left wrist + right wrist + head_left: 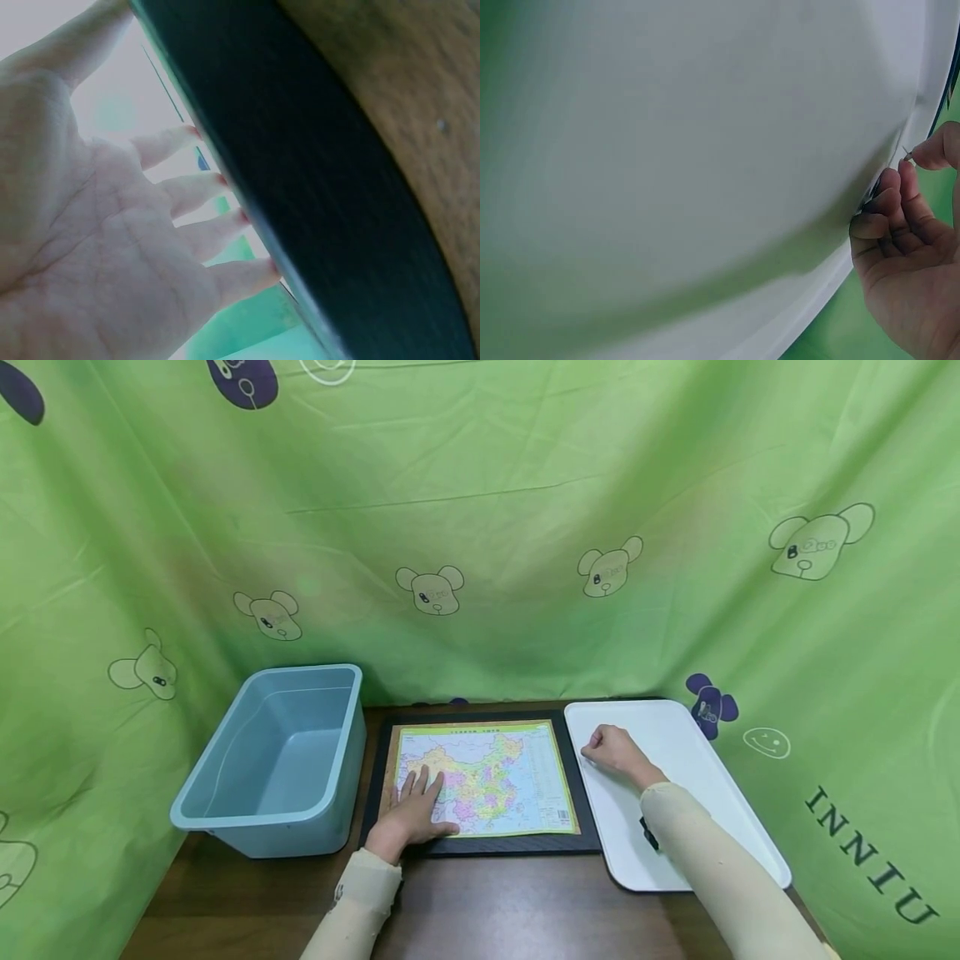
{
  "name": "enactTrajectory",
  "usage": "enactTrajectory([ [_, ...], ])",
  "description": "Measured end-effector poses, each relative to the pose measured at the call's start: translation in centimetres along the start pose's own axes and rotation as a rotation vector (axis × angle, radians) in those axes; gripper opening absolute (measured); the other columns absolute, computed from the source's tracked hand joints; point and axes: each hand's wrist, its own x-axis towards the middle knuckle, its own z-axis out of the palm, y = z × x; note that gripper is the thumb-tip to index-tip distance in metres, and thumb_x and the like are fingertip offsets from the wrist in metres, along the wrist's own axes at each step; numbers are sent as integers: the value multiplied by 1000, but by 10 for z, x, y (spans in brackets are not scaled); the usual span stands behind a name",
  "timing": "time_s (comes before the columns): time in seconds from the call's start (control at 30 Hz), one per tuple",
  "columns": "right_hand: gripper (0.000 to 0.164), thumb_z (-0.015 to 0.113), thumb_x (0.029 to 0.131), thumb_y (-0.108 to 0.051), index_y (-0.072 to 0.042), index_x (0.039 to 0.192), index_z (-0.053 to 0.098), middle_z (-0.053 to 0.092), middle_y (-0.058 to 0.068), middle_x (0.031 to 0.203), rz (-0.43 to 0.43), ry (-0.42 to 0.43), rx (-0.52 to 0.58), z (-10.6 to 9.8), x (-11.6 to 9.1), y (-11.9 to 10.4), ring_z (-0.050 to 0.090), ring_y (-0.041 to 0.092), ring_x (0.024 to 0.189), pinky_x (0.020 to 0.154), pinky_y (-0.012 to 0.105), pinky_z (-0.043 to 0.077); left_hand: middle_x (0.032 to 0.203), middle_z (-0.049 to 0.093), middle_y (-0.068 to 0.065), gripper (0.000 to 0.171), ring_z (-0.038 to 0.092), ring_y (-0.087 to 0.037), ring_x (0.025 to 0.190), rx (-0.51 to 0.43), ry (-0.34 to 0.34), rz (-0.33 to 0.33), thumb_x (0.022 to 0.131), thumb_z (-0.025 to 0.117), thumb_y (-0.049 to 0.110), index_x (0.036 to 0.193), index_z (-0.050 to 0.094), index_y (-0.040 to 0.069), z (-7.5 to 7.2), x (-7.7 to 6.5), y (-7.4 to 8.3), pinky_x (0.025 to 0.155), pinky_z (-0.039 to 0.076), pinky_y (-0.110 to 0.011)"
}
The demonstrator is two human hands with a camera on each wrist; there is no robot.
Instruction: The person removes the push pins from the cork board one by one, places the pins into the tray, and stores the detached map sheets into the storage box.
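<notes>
A colourful map lies on a black-framed board, whose brown surface shows along the map's left edge. My left hand rests on the lower left of the map with its fingers spread. In the left wrist view its palm is seen beside the dark frame. Over the left edge of a white tray, my right hand has its fingers bent. Between thumb and forefinger it pinches a small pin, whose thin point sticks out in the right wrist view. The rest of the pin is hidden by the fingertips.
To the left of the board stands a deep blue plastic bin. The tray sits directly against the board's right side. A brown wooden table carries everything, and a green patterned curtain hangs close behind.
</notes>
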Motion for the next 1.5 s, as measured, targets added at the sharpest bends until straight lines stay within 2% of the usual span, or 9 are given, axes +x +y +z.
enactTrajectory([
  [0.53, 10, 69, 86, -12, -3, 82, 65, 67, 7, 76, 6, 21, 6, 3, -8, 2, 61, 23, 73, 72, 38, 52, 178, 12, -23, 98, 8, -47, 164, -12, 41, 13, 96, 79, 50, 171, 30, 9, 9, -1, -3, 128, 5, -71],
  [0.8, 16, 69, 94, -14, 0, 89, 64, 67, 10, 82, 29, 51, 26, 4, -14, -4, 62, 24, 76, 73, 38, 52, 178, 11, -24, 96, 7, -47, 164, -19, 51, 28, 97, 78, 48, 170, 31, 8, 10, -3, -3, 129, 3, -71],
  [1.0, 13, 68, 95, -11, 1, 92, 64, 67, 11, 85, 28, 71, 60, 4, -20, -12, 63, 24, 79, 73, 37, 52, 178, 11, -25, 94, 7, -47, 164, -18, 56, 37, 99, 76, 48, 170, 31, 7, 10, -5, -3, 129, 2, -70],
  [1.23, 13, 70, 93, -11, 1, 91, 66, 68, 9, 81, -12, 55, 70, 6, -29, -25, 63, 21, 76, 71, 35, 52, 177, 15, -26, 91, 10, -47, 164, -6, 83, 38, 99, 75, 48, 169, 34, 6, 6, -7, -3, 130, 3, -69],
  [1.5, 18, 74, 96, -17, -1, 91, 67, 68, 6, 81, 10, 9, 102, 10, -37, -33, 61, 17, 73, 69, 32, 50, 176, 15, -27, 90, 9, -47, 164, 6, 119, 75, 102, 73, 47, 169, 32, 3, 1, -11, -5, 131, 6, -66],
])
